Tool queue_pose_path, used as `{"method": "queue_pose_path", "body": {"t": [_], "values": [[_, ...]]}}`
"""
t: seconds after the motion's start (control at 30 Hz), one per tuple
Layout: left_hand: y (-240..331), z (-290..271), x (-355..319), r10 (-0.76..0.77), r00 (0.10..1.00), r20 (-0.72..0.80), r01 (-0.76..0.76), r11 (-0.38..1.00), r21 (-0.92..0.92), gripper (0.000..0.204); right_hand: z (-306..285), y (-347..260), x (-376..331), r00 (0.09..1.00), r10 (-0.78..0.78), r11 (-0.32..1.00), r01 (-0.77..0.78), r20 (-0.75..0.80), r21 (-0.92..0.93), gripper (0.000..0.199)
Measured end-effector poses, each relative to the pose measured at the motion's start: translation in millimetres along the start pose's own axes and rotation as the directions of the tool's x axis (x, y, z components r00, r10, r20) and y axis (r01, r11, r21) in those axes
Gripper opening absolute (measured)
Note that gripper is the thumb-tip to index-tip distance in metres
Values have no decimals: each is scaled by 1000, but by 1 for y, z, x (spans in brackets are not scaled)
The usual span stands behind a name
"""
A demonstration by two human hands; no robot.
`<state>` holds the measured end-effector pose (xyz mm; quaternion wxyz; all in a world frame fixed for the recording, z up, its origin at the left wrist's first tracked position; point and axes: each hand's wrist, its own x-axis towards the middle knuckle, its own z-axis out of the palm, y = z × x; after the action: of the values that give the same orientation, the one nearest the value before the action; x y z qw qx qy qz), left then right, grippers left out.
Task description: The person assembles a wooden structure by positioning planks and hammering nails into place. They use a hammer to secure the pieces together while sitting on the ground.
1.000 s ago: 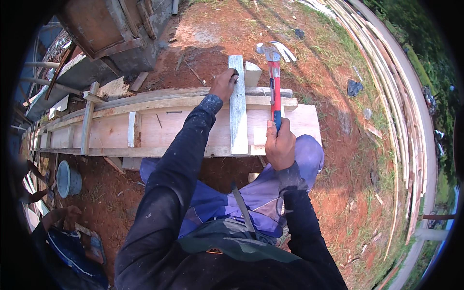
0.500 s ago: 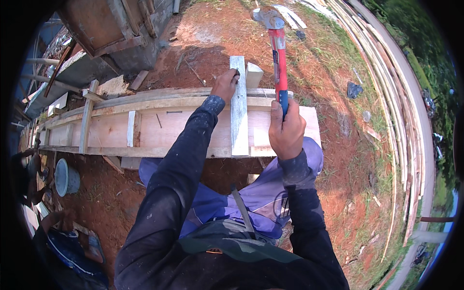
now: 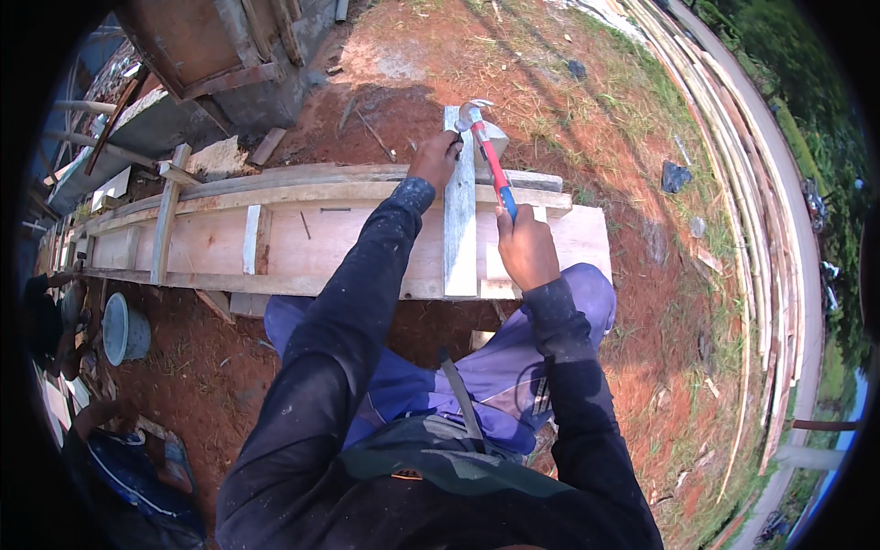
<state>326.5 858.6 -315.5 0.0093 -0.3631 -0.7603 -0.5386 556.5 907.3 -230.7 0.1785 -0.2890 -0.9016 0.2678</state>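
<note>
Red earth surrounds a long plank form [image 3: 302,240]; right hand [image 3: 525,249] grips a hammer [image 3: 484,147], left hand [image 3: 435,158] pinches the upright batten [image 3: 459,220].

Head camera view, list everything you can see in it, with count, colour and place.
hammer: one, red and blue handle, steel head, over the far end of the slat
slat: one, grey wood, lying across the form
long wooden form: one, pale wood, on the red earth in front of the knees
bucket: one, grey-blue, on the ground at left
stacked planks: many, pale, curving along the right
dark lump: one, black, on the ground at right
left hand: on the slat's far end
right hand: gripping the hammer handle
</note>
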Motion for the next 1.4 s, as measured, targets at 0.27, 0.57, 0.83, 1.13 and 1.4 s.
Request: {"method": "queue_pose_path", "body": {"t": [0.27,0.57,0.83,1.13,1.4], "values": [[-3,-3,0,17,1000,6,-17,1000,9,15,-60,-49,4,947,-205,949,255,-249,187,30],[8,-5,-2,93,995,20,-95,992,84,15,-16,-20,-9,992,-15,999,19,-123,30,31],[4,-1,-1,92,996,-10,-90,988,126,15,-50,-38,-7,976,-154,957,186,-151,222,34],[5,5,-7,70,997,-33,-67,993,97,14,-31,-34,0,919,-115,933,230,-377,276,36],[-2,-1,-11,19,1000,-15,-18,999,50,19,-53,-35,-9,972,-147,961,184,-183,205,32]]}}
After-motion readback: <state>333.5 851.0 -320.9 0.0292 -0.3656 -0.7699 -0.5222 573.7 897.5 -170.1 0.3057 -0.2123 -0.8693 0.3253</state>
